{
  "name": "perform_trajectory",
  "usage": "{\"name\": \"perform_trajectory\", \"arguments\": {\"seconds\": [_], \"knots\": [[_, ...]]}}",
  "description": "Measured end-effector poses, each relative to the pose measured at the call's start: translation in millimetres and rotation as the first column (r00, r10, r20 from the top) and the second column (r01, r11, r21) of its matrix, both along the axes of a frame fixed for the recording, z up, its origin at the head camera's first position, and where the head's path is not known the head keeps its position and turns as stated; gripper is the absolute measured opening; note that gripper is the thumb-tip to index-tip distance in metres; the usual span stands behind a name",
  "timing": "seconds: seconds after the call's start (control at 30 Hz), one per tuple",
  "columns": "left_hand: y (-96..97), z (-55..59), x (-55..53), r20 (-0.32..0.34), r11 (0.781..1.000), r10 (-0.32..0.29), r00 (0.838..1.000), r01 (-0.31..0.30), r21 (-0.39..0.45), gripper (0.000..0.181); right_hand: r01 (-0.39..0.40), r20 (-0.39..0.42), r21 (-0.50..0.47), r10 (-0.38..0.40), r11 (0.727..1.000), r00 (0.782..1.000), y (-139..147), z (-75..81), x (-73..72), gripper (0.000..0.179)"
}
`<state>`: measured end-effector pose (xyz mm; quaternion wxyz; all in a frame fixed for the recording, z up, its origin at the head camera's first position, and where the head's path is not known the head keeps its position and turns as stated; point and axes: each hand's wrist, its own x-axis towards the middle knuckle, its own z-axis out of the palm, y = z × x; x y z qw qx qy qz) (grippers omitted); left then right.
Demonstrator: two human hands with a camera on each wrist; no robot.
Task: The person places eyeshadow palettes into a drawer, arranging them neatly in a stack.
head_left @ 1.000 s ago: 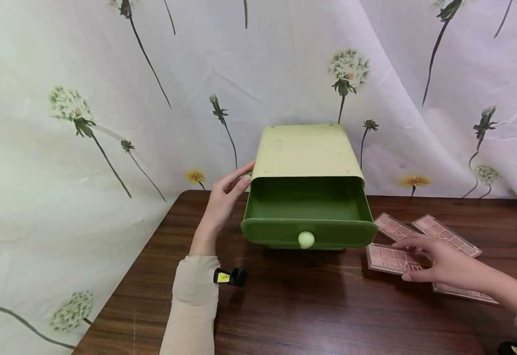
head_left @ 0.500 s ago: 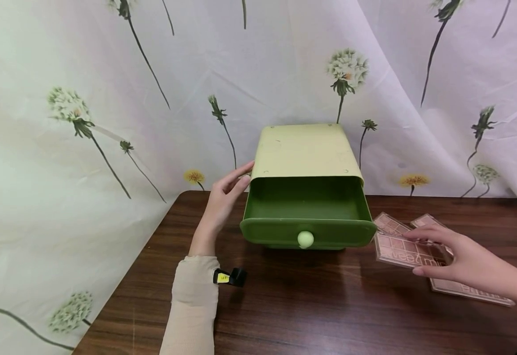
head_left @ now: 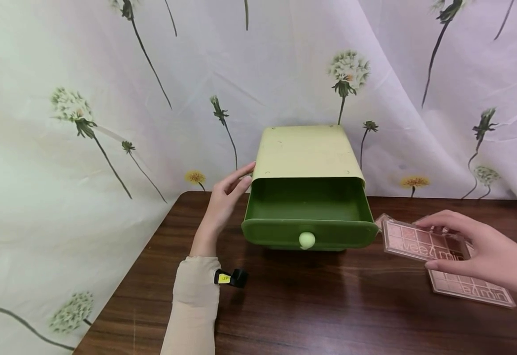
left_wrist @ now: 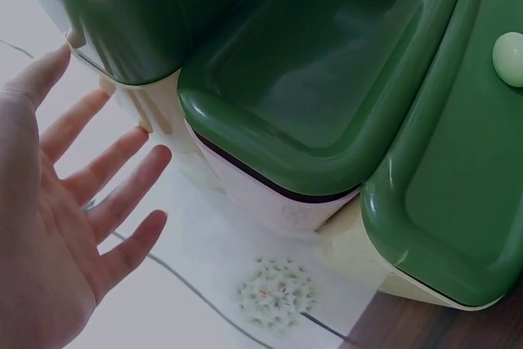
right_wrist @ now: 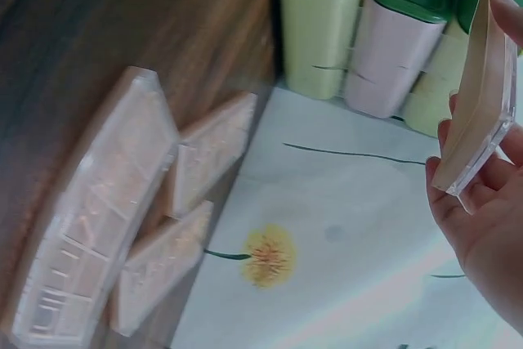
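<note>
A drawer cabinet has a pale yellow top [head_left: 309,150], and its green top drawer [head_left: 307,232] is pulled out, with nothing seen inside. My left hand [head_left: 223,199] rests its fingertips against the cabinet's left side; in the left wrist view its fingers are spread and nearly straight beside the green drawer fronts [left_wrist: 302,79]. Between thumb and fingers, my right hand [head_left: 480,246] pinches a clear-lidded eyeshadow palette [head_left: 411,242], raised off the table right of the drawer. The right wrist view shows that palette edge-on [right_wrist: 474,112].
On the dark wooden table [head_left: 311,305] lies another eyeshadow palette [head_left: 471,287], under the right hand. Two smaller-looking palettes, one of them here [right_wrist: 216,149], lie near the back edge, mostly covered in the head view. Behind hangs a dandelion-print cloth [head_left: 285,64].
The right hand has gripped the palette, lifted it off the table and drawn it slightly to the right, tilting it up. The left hand and the drawer have stayed put.
</note>
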<state>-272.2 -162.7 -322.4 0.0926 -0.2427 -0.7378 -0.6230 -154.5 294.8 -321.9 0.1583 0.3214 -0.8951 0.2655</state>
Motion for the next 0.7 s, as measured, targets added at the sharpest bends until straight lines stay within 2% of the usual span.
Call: {"name": "perform_trajectory", "arguments": {"seconds": [0.43, 0.7], "knots": [[0.6, -0.9, -1.6, -0.001, 1.000, -0.007, 1.000, 0.007, -0.005, 0.042, 0.046, -0.026, -0.029, -0.047, 0.999, 0.999, -15.0, 24.1, 8.6, 0.080], [-0.8, -1.3, -1.9, 0.001, 1.000, -0.003, 1.000, 0.003, -0.005, 0.042, 0.113, -0.026, -0.047, -0.114, 0.993, 0.993, -20.6, 37.2, 7.4, 0.080]]}}
